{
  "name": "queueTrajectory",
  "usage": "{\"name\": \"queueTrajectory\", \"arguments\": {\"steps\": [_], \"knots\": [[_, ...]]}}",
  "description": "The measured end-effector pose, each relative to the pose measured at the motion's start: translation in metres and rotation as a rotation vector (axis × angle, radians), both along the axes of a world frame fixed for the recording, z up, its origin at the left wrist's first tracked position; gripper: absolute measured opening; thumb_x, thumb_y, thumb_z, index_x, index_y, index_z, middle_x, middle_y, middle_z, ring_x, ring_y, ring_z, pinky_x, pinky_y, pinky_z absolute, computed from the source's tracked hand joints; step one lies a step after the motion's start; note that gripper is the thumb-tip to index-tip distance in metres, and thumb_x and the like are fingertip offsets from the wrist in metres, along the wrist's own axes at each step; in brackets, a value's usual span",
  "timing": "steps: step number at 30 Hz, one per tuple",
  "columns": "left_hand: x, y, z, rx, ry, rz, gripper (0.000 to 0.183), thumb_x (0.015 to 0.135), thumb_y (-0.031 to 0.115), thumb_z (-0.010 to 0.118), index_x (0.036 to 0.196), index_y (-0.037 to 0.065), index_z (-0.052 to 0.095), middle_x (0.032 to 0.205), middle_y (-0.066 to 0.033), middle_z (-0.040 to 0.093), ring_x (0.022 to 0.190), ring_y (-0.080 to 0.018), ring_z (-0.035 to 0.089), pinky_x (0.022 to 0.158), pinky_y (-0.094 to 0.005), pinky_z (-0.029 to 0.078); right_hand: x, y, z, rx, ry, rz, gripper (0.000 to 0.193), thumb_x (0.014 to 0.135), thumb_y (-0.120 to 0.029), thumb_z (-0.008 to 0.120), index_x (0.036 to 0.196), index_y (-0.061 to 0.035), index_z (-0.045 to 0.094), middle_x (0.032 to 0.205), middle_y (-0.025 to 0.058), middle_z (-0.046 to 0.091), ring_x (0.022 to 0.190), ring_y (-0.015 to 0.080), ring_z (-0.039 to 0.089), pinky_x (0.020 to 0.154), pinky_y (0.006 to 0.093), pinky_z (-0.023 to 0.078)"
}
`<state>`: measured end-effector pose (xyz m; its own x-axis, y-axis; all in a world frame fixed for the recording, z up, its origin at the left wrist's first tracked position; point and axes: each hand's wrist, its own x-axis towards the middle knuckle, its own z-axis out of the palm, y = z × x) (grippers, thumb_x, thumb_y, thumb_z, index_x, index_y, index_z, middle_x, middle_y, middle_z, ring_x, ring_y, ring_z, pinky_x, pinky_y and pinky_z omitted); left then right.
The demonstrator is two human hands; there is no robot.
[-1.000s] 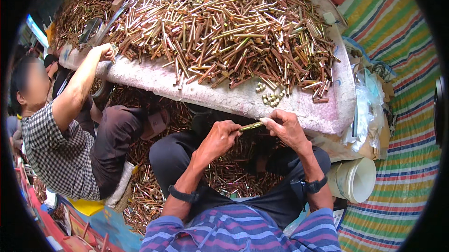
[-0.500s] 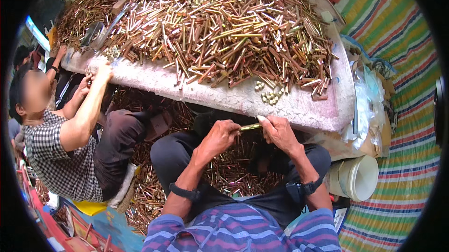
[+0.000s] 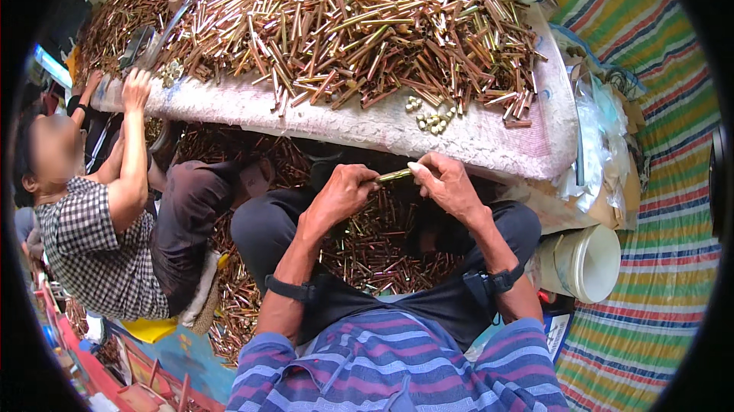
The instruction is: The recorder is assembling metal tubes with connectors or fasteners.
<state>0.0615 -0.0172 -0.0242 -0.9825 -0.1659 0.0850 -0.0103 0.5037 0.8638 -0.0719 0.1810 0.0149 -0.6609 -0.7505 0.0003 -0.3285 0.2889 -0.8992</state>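
Above my lap, my left hand (image 3: 344,192) is closed around one end of a short, shiny brass-coloured metal tube (image 3: 394,176). The tube lies nearly level, its right end slightly higher. My right hand (image 3: 449,184) is closed at that right end, with thumb and forefinger pinched together. Something white shows at those fingertips; whether it is a finger cover or a small part I cannot tell. A cluster of small pale, rounded caps (image 3: 433,118) sits on the table's near edge, just beyond my hands. Behind them spreads a big heap of similar tubes (image 3: 344,37).
The cloth-covered table (image 3: 489,137) stands in front of me. Many tubes (image 3: 382,251) lie below, between my legs. A white bucket (image 3: 596,264) is at my right, near clear plastic bags (image 3: 592,144) and a striped sheet (image 3: 650,206). A co-worker in a checked shirt (image 3: 84,259) sits at left.
The view has shifted, so the table sits higher in it. My hands still hold the tube, now tilted a little differently. The co-worker's raised hand has moved up to the table edge.
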Motion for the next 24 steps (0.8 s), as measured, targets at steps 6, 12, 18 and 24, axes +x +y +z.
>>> {"name": "queueTrajectory", "arguments": {"steps": [6,12,18,24], "knots": [[0.005,0.001,0.002,-0.024,-0.122,-0.025,0.021,0.085,0.004,0.064,0.103,-0.003,0.073,0.085,-0.0199,0.07,0.074,-0.033,0.069,0.069,-0.0398,0.053,0.009,0.0,-0.026,0.139,-0.167,-0.069,0.046,0.102,-0.038,0.058,0.075,0.0,0.06,0.057,0.0115,0.055,0.051,0.0181,0.058,0.053,0.0382,0.047],[0.016,0.005,0.016,0.045,-0.254,0.036,0.017,0.088,0.004,0.068,0.103,-0.002,0.073,0.068,-0.0054,0.062,0.058,-0.0116,0.059,0.054,-0.0302,0.047,0.014,0.003,-0.033,-0.023,0.018,0.074,0.046,0.103,-0.036,0.058,0.074,-0.001,0.058,0.06,0.0024,0.056,0.052,0.0119,0.059,0.049,0.0301,0.048],[0.023,0.01,0.011,-0.043,-0.07,-0.037,0.019,0.087,0.005,0.068,0.104,-0.003,0.072,0.074,-0.0111,0.065,0.062,-0.0157,0.062,0.059,-0.0336,0.05,0.029,0.012,-0.007,0.059,-0.387,0.002,0.048,0.102,-0.042,0.06,0.077,-0.0018,0.063,0.064,0.0017,0.059,0.054,0.0093,0.057,0.05,0.0261,0.048],[0.041,0.021,0.012,-0.172,-0.013,0.02,0.02,0.086,0.004,0.069,0.105,-0.004,0.072,0.079,-0.0142,0.068,0.067,-0.0209,0.067,0.063,-0.0352,0.052,0.037,0.018,-0.026,-0.019,-0.33,0.083,0.043,0.103,-0.035,0.06,0.076,-0.0013,0.061,0.06,0.0014,0.057,0.05,0.0081,0.055,0.046,0.0255,0.045]]}}
